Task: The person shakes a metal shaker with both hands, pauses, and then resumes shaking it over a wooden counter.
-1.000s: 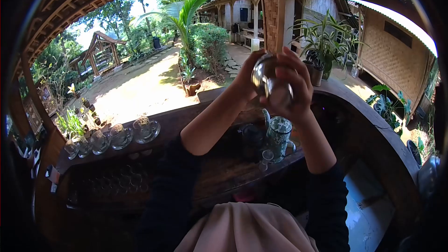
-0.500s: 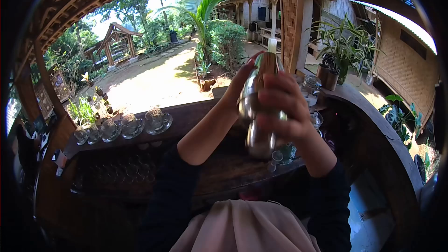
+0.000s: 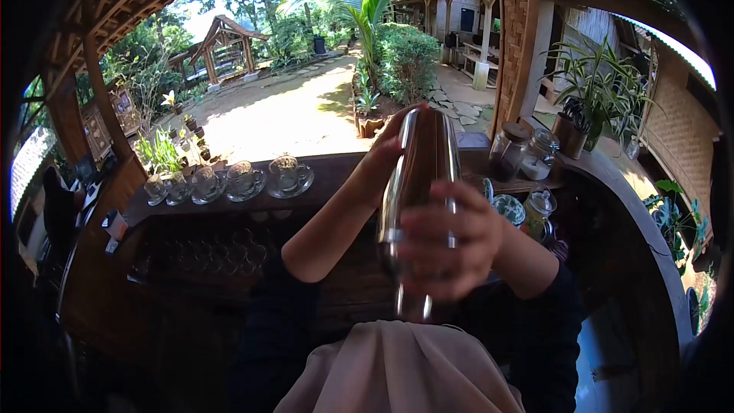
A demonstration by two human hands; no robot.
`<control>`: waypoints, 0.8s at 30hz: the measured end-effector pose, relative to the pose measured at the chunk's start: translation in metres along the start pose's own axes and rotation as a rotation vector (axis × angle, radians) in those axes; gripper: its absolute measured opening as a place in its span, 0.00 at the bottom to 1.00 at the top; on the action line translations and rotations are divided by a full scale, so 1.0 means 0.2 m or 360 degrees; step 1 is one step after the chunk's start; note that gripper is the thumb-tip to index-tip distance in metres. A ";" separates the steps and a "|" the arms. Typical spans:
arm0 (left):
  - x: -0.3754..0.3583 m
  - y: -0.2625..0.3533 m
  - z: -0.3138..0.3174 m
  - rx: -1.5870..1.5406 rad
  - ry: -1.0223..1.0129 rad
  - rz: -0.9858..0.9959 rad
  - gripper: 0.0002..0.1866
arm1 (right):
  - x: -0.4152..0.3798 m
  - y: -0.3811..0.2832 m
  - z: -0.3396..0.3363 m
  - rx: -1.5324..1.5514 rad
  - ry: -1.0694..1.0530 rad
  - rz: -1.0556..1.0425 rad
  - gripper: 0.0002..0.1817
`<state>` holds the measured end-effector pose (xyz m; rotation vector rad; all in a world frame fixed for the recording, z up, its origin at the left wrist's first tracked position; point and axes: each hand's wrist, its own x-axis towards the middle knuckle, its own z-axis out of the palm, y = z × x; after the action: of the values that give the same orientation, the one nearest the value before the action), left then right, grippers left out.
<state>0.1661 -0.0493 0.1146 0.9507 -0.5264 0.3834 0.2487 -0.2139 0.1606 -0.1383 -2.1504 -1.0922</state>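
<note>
A shiny metal cocktail shaker (image 3: 419, 172) is held up in front of my chest, tilted, with its broad end up and away from me and its narrower end toward my body. My left hand (image 3: 388, 145) grips its far end from the left, the fingers partly hidden behind the metal. Around the near part wraps my right hand (image 3: 451, 241), smeared by motion. Beneath the shaker lies the dark wooden counter (image 3: 348, 291).
Several glass cups on saucers (image 3: 289, 177) line the ledge at left. Glassware (image 3: 222, 252) sits below them. To the right stand a wooden-lidded jar (image 3: 510, 151), a clasp jar (image 3: 540, 154) with white contents, and a glass vessel (image 3: 541, 210). A potted plant (image 3: 585, 99) stands behind.
The shaker has tipped and come lower and nearer to my body, with both hands still on it. My view has turned a little, so the surroundings sit further right.
</note>
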 end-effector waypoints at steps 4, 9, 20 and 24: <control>0.13 -0.04 -0.25 -0.0107 0.1176 -0.0302 0.21 | -0.16 0.24 0.18 0.0143 0.0143 0.1179 0.23; -0.18 0.06 0.08 -0.0254 0.0330 -0.0132 0.25 | 0.14 -0.10 0.04 -0.0026 -0.0100 0.0281 0.15; -0.17 0.14 -0.14 -0.0199 0.1665 -0.0263 0.22 | -0.08 0.25 0.45 0.0554 0.0100 0.1350 0.29; -0.39 0.14 -0.03 -0.1107 0.0541 0.0042 0.27 | 0.13 0.07 0.34 0.0402 -0.0011 0.0675 0.23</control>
<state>0.0894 -0.0363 0.0855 0.1994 -0.3211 0.3409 0.1969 -0.1602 0.1595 -0.4569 -2.1133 -0.5748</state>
